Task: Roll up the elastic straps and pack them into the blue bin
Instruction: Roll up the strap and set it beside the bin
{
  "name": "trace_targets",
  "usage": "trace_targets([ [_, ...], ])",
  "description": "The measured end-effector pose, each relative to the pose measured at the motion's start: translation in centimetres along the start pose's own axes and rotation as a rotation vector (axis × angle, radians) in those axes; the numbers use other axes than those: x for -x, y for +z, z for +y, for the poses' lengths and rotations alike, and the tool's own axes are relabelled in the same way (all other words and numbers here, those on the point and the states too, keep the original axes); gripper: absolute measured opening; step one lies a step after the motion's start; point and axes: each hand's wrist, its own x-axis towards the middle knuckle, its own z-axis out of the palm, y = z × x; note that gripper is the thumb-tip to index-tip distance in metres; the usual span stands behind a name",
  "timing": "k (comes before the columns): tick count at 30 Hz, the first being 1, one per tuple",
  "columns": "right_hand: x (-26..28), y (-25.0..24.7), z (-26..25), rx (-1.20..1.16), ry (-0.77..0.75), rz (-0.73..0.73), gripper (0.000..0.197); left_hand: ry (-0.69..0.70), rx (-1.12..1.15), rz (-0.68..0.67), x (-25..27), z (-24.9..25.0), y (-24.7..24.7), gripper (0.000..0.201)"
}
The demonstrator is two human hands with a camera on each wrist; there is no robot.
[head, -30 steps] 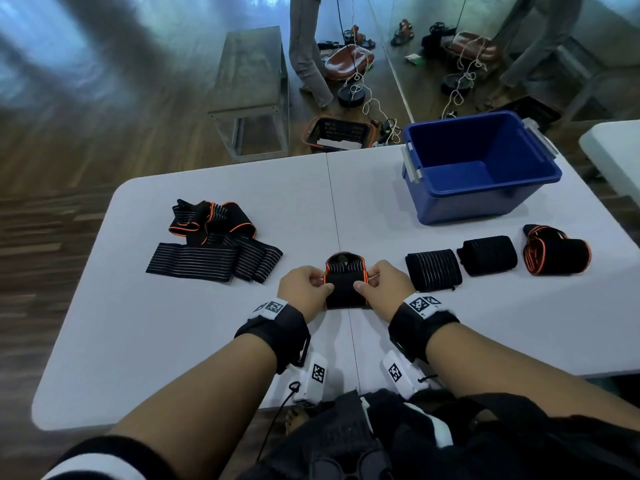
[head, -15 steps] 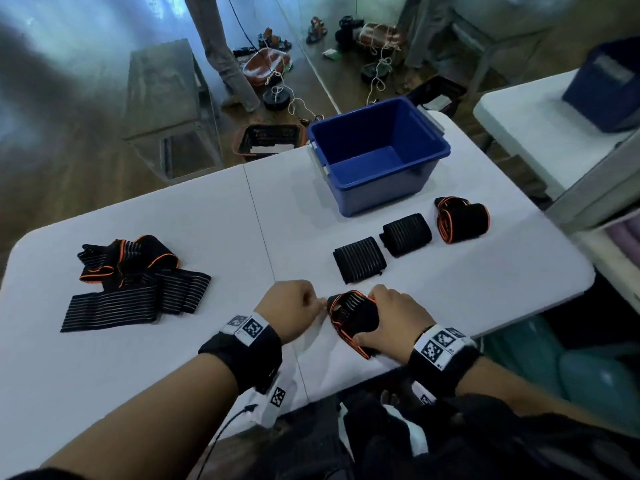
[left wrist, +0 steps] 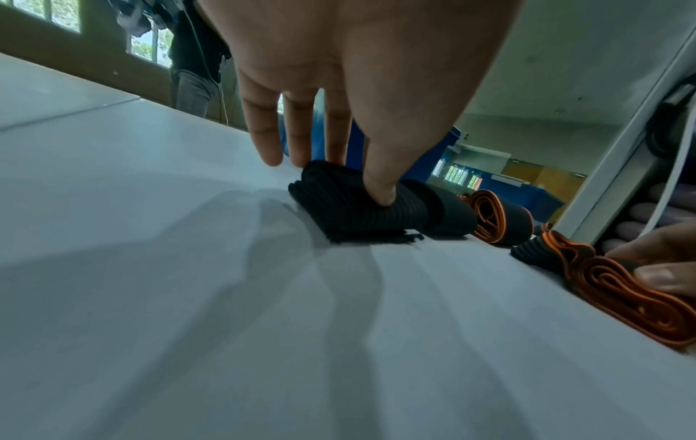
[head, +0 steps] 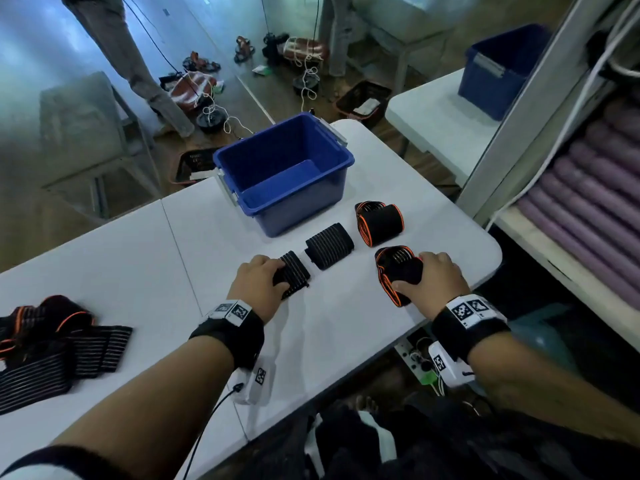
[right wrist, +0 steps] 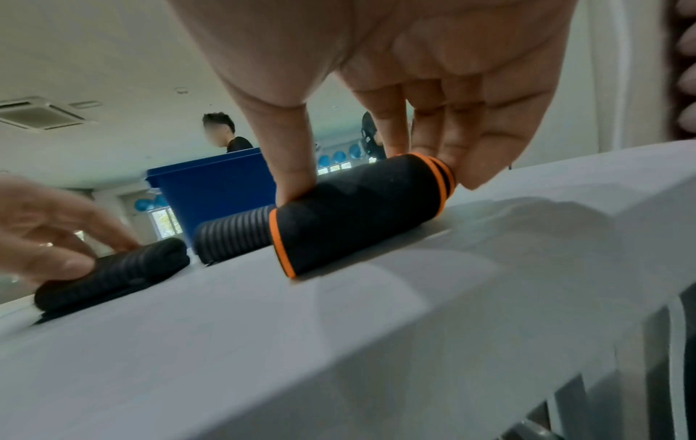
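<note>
The empty blue bin [head: 332, 188] stands at the back of the white table [head: 138, 271]. In front of it lie a black ribbed roll [head: 329, 245] and an orange-edged roll [head: 379, 223]. My left hand [head: 278, 275] pinches another black ribbed roll [head: 296, 277], thumb on top and fingers behind it, as the left wrist view shows on the roll [left wrist: 350, 211]. My right hand [head: 410, 273] grips an orange-edged rolled strap [head: 394, 271] lying on the table; in the right wrist view the thumb and fingers span that strap [right wrist: 357, 214]. Unrolled straps [head: 52, 344] lie at the far left.
The table's right edge [head: 491, 261] runs close past my right hand. Beyond it stand a second white table [head: 433, 126] with another blue bin [head: 495, 81] and a shelf of purple mats [head: 595, 209]. A person [head: 114, 46] stands past the table among floor clutter.
My right hand carried the orange-edged roll rightward to the row's right end. My left hand let go of it and took hold of the nearest black ribbed roll. The head view swung right.
</note>
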Motion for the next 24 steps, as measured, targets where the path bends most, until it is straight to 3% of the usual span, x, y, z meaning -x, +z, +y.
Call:
trace_targets([
  [7, -2.4, -1.6, 1.0, -0.048, 0.031, 0.000, 0.076, -0.058, 0.040, 0.046, -0.3, 0.4, 0.2, 0.047],
  [12, -2.4, -3.9, -0.1, -0.107, -0.025, 0.093, 0.057, -0.146, 0.222, 0.189, 0.9, -0.7, -0.1, 0.050],
  [18, -1.2, -3.8, -8.2, -0.177, -0.258, -0.018, 0.031, -0.284, 0.321, 0.274, 4.6, -4.9, -1.3, 0.042],
  [24, 3.4, 2.1, -19.6, -0.173, -0.459, -0.259, 0.018, -0.478, 0.385, 0.349, 11.2, -12.9, -2.9, 0.038],
])
